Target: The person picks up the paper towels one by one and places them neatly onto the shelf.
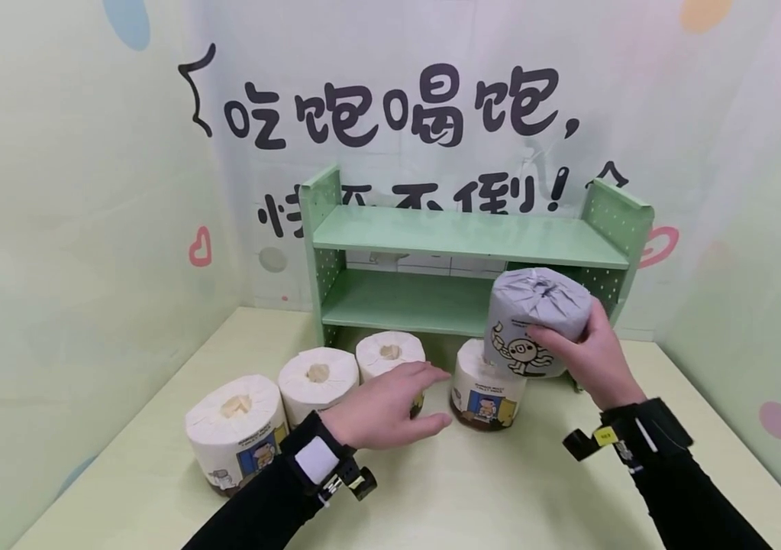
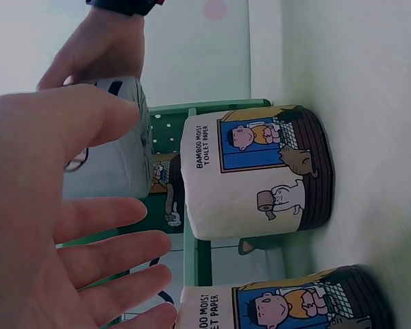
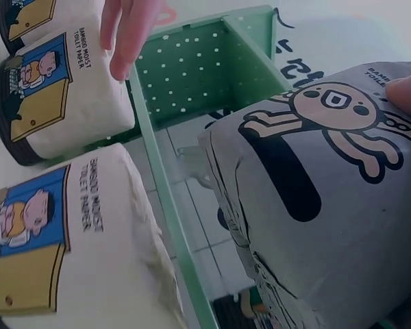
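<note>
Right hand (image 1: 603, 363) grips grey roll (image 1: 517, 315) before shelf edge (image 1: 441, 328); left hand (image 1: 383, 409), fingers (image 2: 116, 250) apart, by gap between white rolls (image 1: 489, 401)

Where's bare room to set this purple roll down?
Free: the green rack's top board between its end panels; the second board's left part (right end hidden); the table between the black sleeves.
Crowded: around three white rolls near the left hand, and a fourth roll, partly covered by the purple roll in the right hand.
</note>
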Demonstrator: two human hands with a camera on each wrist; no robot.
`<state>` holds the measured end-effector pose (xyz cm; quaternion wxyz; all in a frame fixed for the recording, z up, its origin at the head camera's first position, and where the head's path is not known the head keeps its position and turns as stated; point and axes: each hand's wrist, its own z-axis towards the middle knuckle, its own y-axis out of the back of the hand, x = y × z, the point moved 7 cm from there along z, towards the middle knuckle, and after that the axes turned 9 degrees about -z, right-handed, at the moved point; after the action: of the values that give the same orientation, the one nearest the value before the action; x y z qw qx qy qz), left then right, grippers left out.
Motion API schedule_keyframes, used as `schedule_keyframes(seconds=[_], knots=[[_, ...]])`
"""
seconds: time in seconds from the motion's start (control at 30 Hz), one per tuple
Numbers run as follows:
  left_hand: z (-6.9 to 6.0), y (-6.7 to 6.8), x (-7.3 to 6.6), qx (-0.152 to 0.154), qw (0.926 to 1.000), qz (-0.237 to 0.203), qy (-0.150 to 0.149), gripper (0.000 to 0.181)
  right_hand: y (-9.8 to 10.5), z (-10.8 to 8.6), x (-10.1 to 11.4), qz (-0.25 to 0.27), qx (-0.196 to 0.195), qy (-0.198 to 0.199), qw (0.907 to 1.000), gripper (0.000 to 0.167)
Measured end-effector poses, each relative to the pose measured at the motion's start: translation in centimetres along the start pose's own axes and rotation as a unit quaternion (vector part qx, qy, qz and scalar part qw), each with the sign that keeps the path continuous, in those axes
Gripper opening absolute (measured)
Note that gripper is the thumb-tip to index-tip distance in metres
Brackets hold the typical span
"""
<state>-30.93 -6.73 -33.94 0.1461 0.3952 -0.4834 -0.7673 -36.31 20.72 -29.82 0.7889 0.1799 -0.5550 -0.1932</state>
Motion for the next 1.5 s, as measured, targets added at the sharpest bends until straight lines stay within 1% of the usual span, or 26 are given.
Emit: schedule_keyframes(seconds=[0.13,0.33,0.6,0.83,1.0,1.1,1.2,1.3,1.37,1.5], knots=[[-0.1,0.1,0.0,-0.002,1.0,0.0,-0.002,0.063,-1.7,1.1,0.9,0.007,0.021,-0.004,0.9997,0.094],[0.0,0.1,-0.1,-0.009,0.9999,0.001,-0.014,0.063,-3.9,2.2,1.5,0.008,0.046,-0.003,0.9989,0.094],[0.0,0.1,0.1,-0.009,0.9999,-0.001,-0.012,0.063,-5.8,3.7,1.8,-0.004,0.057,-0.007,0.9984,0.1],[0.0,0.1,0.1,-0.007,0.9999,0.004,-0.014,0.063,-7.3,5.0,1.4,-0.001,0.066,-0.033,0.9972,0.108],[0.0,0.2,0.0,-0.006,0.9999,0.005,-0.014,0.064,-8.0,5.6,1.1,-0.009,0.061,-0.053,0.9967,0.114],[0.0,0.2,0.0,-0.005,0.9999,0.005,-0.014,0.064,-8.2,5.7,1.3,-0.022,0.062,-0.061,0.9959,0.115],[0.0,0.2,0.1,-0.004,0.9999,0.004,-0.013,0.064,-8.3,5.9,1.6,-0.051,0.061,-0.057,0.9952,0.114],[0.0,0.2,0.1,-0.004,0.9999,0.001,-0.01,0.064,-8.3,6.2,1.8,-0.088,0.05,-0.053,0.9934,0.113],[0.0,0.1,0.1,-0.003,1.0,0.002,-0.009,0.064,-8.3,6.3,1.9,-0.101,0.043,-0.053,0.9925,0.112],[-0.1,0.2,0.0,-0.003,1.0,0.001,-0.008,0.064,-8.6,6.7,2.2,-0.077,0.04,-0.052,0.9949,0.112]])
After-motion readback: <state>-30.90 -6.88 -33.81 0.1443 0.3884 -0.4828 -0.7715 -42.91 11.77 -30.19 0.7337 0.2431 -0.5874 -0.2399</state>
